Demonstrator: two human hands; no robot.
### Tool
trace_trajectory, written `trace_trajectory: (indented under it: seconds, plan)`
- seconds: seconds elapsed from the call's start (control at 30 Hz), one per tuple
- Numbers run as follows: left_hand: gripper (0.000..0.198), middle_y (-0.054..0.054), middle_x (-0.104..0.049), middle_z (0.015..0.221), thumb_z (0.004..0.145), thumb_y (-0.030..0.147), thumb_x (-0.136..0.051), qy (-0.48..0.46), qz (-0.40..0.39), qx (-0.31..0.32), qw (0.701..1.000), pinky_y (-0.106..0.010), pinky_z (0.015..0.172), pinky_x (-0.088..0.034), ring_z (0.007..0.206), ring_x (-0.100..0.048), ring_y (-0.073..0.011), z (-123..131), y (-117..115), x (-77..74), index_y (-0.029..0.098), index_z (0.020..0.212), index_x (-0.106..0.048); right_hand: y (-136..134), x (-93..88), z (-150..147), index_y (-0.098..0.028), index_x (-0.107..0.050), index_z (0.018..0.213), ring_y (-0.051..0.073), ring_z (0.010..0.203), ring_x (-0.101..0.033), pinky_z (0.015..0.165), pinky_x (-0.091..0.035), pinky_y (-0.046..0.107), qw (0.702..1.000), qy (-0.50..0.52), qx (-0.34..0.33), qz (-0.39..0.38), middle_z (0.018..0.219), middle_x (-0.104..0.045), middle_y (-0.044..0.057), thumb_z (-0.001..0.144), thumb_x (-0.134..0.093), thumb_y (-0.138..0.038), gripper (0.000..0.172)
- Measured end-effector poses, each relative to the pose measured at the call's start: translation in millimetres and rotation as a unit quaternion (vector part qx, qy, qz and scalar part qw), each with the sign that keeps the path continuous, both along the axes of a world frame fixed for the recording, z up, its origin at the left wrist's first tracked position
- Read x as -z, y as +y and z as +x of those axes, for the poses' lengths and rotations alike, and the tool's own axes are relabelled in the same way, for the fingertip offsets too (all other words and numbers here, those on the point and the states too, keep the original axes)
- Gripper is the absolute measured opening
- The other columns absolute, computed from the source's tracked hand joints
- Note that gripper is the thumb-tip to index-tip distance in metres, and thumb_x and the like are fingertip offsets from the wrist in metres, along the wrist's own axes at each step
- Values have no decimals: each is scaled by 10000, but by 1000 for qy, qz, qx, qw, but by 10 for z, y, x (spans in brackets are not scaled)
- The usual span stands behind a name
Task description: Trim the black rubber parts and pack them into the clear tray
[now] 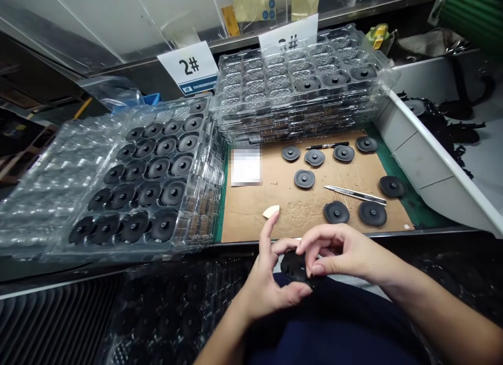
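Observation:
A dark, round black plastic disc [293, 266] is held in front of my body, just below the table's near edge. My left hand [261, 284] grips it by the rim between thumb and fingers, with the index finger raised. At the disc's right side, my right hand [341, 250] is closed, its thumb and fingertips pinching the edge; the curled fingers hide part of the disc. Beyond the left hand lies a small cream wedge [271, 212] on the cardboard sheet [251, 218]. Similar discs [336, 212] lie scattered there, along with a slim silver craft knife [356, 195] and a black pen [327, 145].
Left stands a stack of clear trays [196, 197] filled with discs. Another tray stack [298, 108] is at the back, with "2#" signs [190, 69] behind. A white bin wall [444, 155] bounds the right side, black scraps [451, 124] beyond it. A pale paper [246, 167] lies on the cardboard.

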State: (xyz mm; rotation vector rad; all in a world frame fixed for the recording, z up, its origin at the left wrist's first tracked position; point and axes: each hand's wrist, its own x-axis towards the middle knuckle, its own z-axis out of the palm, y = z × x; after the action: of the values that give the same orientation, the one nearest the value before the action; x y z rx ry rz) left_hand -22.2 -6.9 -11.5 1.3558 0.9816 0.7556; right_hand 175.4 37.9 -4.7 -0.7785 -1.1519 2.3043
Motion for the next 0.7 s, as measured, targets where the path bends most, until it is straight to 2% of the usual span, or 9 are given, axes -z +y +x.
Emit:
trace_trajectory:
  seconds: [0.07, 0.13, 0.27, 0.33, 0.37, 0.43, 0.53, 0.63, 0.7]
  plan:
    - [1101, -116, -610, 1098, 695, 530, -674, -11, -15, 24, 1000, -411, 1007, -372, 1074, -592, -262, 14, 16, -25, 191, 1429, 73, -1, -16, 10, -163, -668, 913, 73, 681, -627, 667, -483, 181, 999, 19, -9, -31, 753, -683, -7, 698, -763, -177, 235]
    - [1048, -129, -606, 1101, 674, 514, -701, -13, -18, 29, 999, -412, 991, -390, 1056, -601, -271, 25, 28, -40, 185, 1427, -51, -26, -43, 14, -157, -658, 837, 70, 683, -631, 649, -483, 168, 998, 25, 0, -51, 767, -684, -6, 688, -769, -164, 186]
    - [795, -130, -581, 1138, 689, 418, -726, -2, 42, -6, 999, -397, 985, -408, 1095, -574, -258, 39, 44, 6, 195, 1334, -319, -148, -45, 29, -167, -645, 788, 75, 726, -640, 699, -486, 173, 995, -15, 94, -30, 770, -688, -8, 714, -755, -180, 132]
    - [737, -125, -570, 1161, 685, 371, -740, 9, 89, -28, 996, -396, 998, -405, 1129, -545, -252, 47, 57, 59, 198, 1298, -369, -242, -8, 72, -183, -653, 804, 85, 743, -639, 715, -483, 188, 988, -38, 149, 1, 783, -687, -7, 745, -732, -197, 100]
    - [756, -125, -562, 1175, 679, 353, -748, 15, 106, -40, 993, -400, 997, -407, 1135, -536, -252, 54, 66, 85, 200, 1308, -355, -295, 11, 109, -190, -656, 814, 92, 745, -633, 714, -479, 199, 984, -51, 171, 27, 782, -684, -4, 765, -713, -207, 77]
    - [885, -122, -556, 1183, 674, 341, -754, 17, 116, -63, 991, -425, 989, -414, 1117, -543, -253, 78, 89, 120, 219, 1378, -233, -406, 36, 206, -200, -663, 820, 101, 701, -599, 684, -462, 216, 970, -88, 205, 100, 713, -654, -5, 810, -664, -230, 31]
    - [1006, -120, -555, 1185, 682, 361, -743, 22, 86, -69, 994, -452, 1001, -394, 1134, -531, -264, 166, 129, 125, 243, 1424, -75, -571, 12, 346, -225, -674, 892, 121, 727, -561, 649, -434, 228, 930, -171, 243, 215, 755, -617, 18, 876, -558, -219, 117]
    - [956, -123, -551, 1218, 712, 410, -705, 15, 14, -35, 999, -449, 1021, -367, 1160, -514, -266, 345, 157, 134, 267, 1421, -80, -681, -18, 407, -268, -595, 1169, 144, 859, -551, 711, -444, 246, 880, -261, 252, 306, 974, -586, 56, 884, -540, -246, 291]
    - [895, -123, -557, 1238, 743, 468, -652, 1, -38, 22, 999, -446, 1032, -348, 1166, -513, -268, 505, 158, 189, 281, 1423, -102, -715, 38, 463, -251, -611, 1163, 151, 817, -548, 762, -439, 281, 842, -312, 248, 363, 892, -595, 48, 859, -582, -356, 323]
